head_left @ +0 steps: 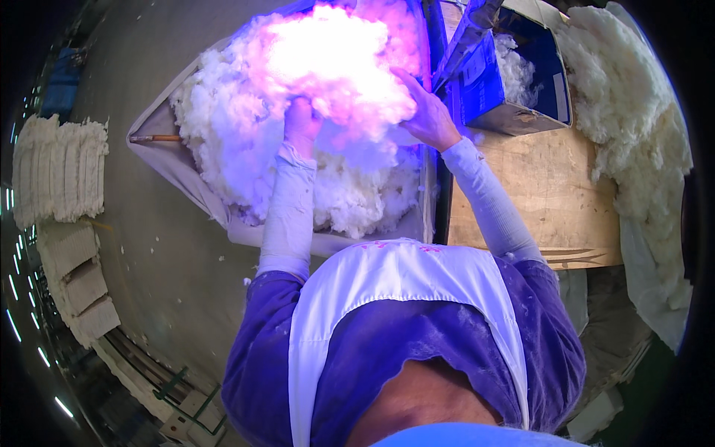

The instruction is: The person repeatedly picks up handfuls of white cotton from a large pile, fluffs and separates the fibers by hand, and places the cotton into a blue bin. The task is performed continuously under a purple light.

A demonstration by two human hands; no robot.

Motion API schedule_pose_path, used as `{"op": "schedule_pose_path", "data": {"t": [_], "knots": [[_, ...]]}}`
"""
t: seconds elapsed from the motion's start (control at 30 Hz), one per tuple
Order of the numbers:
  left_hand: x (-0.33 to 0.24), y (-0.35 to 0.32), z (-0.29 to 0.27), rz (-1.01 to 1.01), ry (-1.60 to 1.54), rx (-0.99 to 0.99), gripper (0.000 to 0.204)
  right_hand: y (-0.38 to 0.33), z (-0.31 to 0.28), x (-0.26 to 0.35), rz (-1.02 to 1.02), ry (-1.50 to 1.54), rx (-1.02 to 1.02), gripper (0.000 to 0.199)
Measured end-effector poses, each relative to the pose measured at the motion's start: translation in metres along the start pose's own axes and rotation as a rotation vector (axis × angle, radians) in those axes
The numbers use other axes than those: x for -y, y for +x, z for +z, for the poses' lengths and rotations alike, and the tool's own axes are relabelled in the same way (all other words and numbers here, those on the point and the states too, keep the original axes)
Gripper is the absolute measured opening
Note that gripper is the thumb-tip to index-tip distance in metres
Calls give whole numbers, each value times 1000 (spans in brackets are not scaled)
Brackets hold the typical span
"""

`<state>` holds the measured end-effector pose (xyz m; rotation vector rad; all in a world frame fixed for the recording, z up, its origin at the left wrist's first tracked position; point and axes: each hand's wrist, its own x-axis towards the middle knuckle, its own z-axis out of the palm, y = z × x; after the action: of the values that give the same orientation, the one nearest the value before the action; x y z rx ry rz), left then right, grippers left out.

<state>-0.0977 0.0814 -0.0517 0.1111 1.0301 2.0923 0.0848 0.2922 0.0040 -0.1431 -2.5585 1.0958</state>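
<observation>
A big loose clump of fluffy white cotton fibre (335,67) lies between my two hands, its top washed out by a bright violet-pink glare. My left hand (302,123) is closed at the clump's near left side, its fingertips buried in the fluff. On the right side, my right hand (430,115) curves around the clump's edge with the thumb pressed against it. Beneath spreads more fluff in a cloth-lined bin (253,235). Both forearms wear pale sleeves.
Right of the bin stands a wooden table (536,194) with a blue box (484,82) holding fluff. A large heap of off-white fibre (625,97) lies at the far right. Stacked white pads (59,171) stand at the left. A wooden stick (155,138) pokes from the bin's left corner.
</observation>
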Motion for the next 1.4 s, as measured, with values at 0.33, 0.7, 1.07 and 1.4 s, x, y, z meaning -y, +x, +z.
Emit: {"op": "schedule_pose_path", "data": {"t": [0.33, 0.7, 1.07, 1.4], "knots": [[-1, -13, 8, -29, -278, 71, 35, 7, 17, -14, 70, 484, -42, 51], [-9, -28, 11, -95, -353, -187, 34, -27, 3, -36, 173, 304, -280, 25], [25, -59, 3, 84, -583, 308, 36, -21, -7, -39, 117, 329, -574, 37], [51, -68, 36, -64, 141, -30, 37, -2, 38, -27, 377, 1159, -38, 31]]}}
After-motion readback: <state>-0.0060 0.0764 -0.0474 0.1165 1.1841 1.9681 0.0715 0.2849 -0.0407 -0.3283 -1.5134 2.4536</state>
